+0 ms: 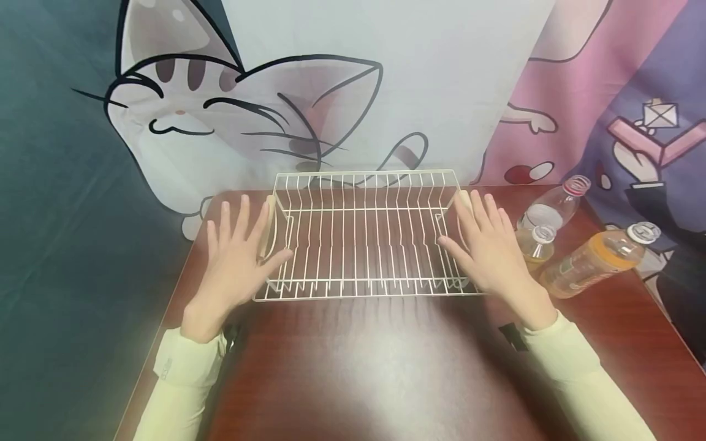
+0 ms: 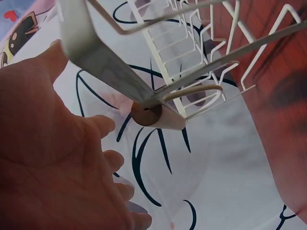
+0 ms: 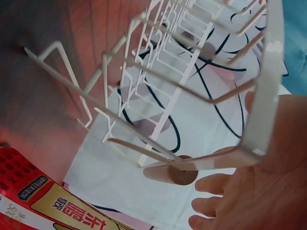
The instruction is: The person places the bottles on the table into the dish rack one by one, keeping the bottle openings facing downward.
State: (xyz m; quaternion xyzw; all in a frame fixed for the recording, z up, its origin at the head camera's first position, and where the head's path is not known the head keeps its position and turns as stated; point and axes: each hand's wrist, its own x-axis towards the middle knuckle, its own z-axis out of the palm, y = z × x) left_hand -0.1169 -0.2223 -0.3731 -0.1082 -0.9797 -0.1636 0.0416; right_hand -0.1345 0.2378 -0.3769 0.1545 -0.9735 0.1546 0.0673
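Note:
A white wire dish rack stands on the reddish-brown table. At its left end is my left hand, fingers spread, with the thumb reaching over the rack's edge. The right hand lies at the opposite end in a similar pose, fingers fanned out. In the left wrist view, a round wooden handle on the rack is just beyond the fingertips of the left hand. From the right wrist, a matching handle appears close to the right hand. Neither hand curls around the rack; whether they touch it is unclear.
To the right of the right hand stand a clear bottle, a smaller bottle and an orange-banded bottle. A red and gold printed surface shows in the right wrist view. Behind the table hangs a cartoon-cat cloth.

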